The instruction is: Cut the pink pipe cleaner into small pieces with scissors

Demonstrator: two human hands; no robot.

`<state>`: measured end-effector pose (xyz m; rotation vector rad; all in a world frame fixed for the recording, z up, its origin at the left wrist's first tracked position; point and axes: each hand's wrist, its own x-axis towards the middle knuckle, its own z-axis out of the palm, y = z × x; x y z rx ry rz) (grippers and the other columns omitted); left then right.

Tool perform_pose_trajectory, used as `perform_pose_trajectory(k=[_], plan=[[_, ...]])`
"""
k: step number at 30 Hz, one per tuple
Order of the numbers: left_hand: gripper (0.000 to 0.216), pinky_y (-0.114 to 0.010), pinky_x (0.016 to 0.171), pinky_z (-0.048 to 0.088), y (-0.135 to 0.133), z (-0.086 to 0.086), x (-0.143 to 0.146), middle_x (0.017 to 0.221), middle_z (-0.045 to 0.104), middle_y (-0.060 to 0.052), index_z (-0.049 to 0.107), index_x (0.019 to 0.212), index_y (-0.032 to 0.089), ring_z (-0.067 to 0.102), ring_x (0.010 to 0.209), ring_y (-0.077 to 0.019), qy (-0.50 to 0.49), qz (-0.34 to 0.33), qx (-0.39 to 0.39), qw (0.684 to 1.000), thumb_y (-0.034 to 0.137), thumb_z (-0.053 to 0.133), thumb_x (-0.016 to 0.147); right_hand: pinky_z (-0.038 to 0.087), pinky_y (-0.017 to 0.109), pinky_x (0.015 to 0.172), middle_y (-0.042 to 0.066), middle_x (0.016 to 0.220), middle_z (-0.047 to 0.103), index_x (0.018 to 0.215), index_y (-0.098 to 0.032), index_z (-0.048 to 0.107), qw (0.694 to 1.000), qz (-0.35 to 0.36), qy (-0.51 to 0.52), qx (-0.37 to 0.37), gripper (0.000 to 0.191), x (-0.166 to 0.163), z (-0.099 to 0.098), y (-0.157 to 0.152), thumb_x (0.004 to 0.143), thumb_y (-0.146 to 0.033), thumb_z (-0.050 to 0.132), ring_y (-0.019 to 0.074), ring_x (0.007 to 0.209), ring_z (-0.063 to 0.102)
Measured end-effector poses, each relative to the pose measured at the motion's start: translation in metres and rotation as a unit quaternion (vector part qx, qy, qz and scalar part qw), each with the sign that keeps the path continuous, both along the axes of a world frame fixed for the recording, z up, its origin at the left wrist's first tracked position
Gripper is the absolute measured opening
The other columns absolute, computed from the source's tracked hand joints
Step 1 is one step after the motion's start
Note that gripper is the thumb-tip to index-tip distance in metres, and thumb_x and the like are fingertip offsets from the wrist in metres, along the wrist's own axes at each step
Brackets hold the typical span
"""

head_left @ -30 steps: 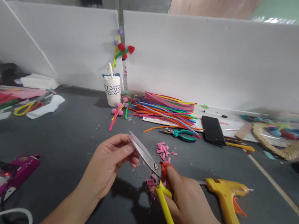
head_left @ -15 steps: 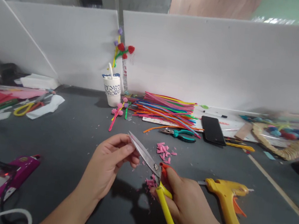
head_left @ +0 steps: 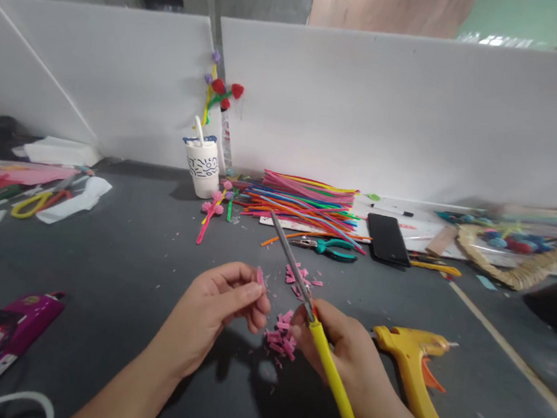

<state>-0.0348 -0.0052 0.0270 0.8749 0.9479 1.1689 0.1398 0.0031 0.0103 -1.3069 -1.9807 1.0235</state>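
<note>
Between the thumb and fingers of my left hand (head_left: 225, 300) is a short pink pipe cleaner piece (head_left: 260, 277), its tip poking up. My right hand (head_left: 350, 351) grips a pair of scissors (head_left: 329, 362) with yellow and red handles. The blades point up and away, seen edge-on, apart from the pink piece. Below and between the hands lies a pile of cut pink pieces (head_left: 282, 337). A second heap of pink pieces (head_left: 318, 282) is farther back, partly hidden behind the blades.
Behind are a bundle of coloured pipe cleaners (head_left: 309, 202), teal pliers (head_left: 331, 248), a phone (head_left: 388, 240) and a white tumbler (head_left: 201, 168). A yellow glue gun (head_left: 414, 365) lies at right, a purple glue gun (head_left: 17, 333) at left. A white partition (head_left: 395, 108) stands behind.
The scissors have turned upright and edge-on, their blades moving away from my left fingers. The pink piece in my left hand now shows. The view has shifted slightly.
</note>
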Motion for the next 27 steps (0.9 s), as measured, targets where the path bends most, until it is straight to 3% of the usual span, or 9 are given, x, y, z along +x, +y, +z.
perform_pose_trajectory(k=[5, 9, 15, 20, 23, 27], plan=[[0.010, -0.020, 0.046, 0.042, -0.005, -0.011, 0.017, 0.058, 0.061, -0.002, 0.057, 0.070, 0.013, 0.055, 0.046, -0.0091, -0.022, -0.150, -0.075, 0.986, 0.022, 0.059, 0.073, 0.026, 0.018, 0.031, -0.007, 0.048, 0.048, 0.076, -0.020, 0.050, 0.976, -0.030, 0.146, -0.160, 0.020, 0.001, 0.011, -0.001, 0.073, -0.040, 0.047, 0.0055, 0.031, 0.033], [0.012, -0.021, 0.047, 0.043, -0.007, -0.016, 0.023, 0.059, 0.060, -0.003, 0.058, 0.070, 0.012, 0.055, 0.046, -0.0094, -0.016, -0.201, -0.098, 0.974, 0.023, 0.059, 0.073, 0.026, 0.016, 0.030, -0.009, 0.043, 0.045, 0.068, -0.020, 0.048, 0.966, -0.020, 0.171, -0.192, 0.015, 0.002, 0.015, -0.003, 0.070, -0.035, 0.051, 0.0046, 0.029, 0.032], [0.012, -0.022, 0.052, 0.045, -0.006, -0.013, 0.024, 0.064, 0.062, -0.003, 0.059, 0.074, 0.011, 0.056, 0.052, -0.0100, 0.058, -0.145, -0.053, 0.986, 0.021, 0.063, 0.069, 0.023, 0.015, 0.029, -0.008, 0.048, 0.046, 0.064, -0.020, 0.044, 0.972, -0.034, 0.161, -0.165, 0.015, -0.001, 0.016, -0.005, 0.070, -0.032, 0.050, 0.0032, 0.031, 0.031], [0.011, -0.021, 0.047, 0.043, -0.007, -0.013, 0.024, 0.058, 0.060, 0.000, 0.058, 0.069, 0.012, 0.053, 0.046, -0.0086, 0.097, -0.137, -0.060, 0.984, 0.021, 0.063, 0.068, 0.026, 0.016, 0.031, -0.008, 0.048, 0.045, 0.065, -0.020, 0.044, 0.978, -0.028, 0.146, -0.149, 0.014, -0.001, 0.012, -0.005, 0.071, -0.030, 0.050, 0.0041, 0.032, 0.033], [0.011, -0.020, 0.046, 0.043, -0.006, -0.012, 0.022, 0.057, 0.060, 0.000, 0.058, 0.068, 0.013, 0.054, 0.046, -0.0089, 0.101, -0.111, -0.051, 0.987, 0.023, 0.062, 0.070, 0.027, 0.017, 0.034, -0.008, 0.050, 0.045, 0.066, -0.020, 0.043, 0.986, -0.056, 0.124, -0.095, 0.012, 0.002, 0.010, -0.003, 0.073, -0.029, 0.047, 0.0048, 0.033, 0.033], [0.012, -0.018, 0.046, 0.041, 0.000, -0.007, 0.013, 0.056, 0.060, 0.001, 0.059, 0.068, 0.014, 0.053, 0.047, -0.0081, 0.059, -0.015, -0.026, 0.998, 0.025, 0.060, 0.073, 0.029, 0.018, 0.042, -0.007, 0.051, 0.042, 0.060, -0.020, 0.040, 0.997, -0.055, 0.056, 0.002, 0.018, 0.007, 0.008, -0.001, 0.072, -0.029, 0.048, 0.0072, 0.043, 0.035]])
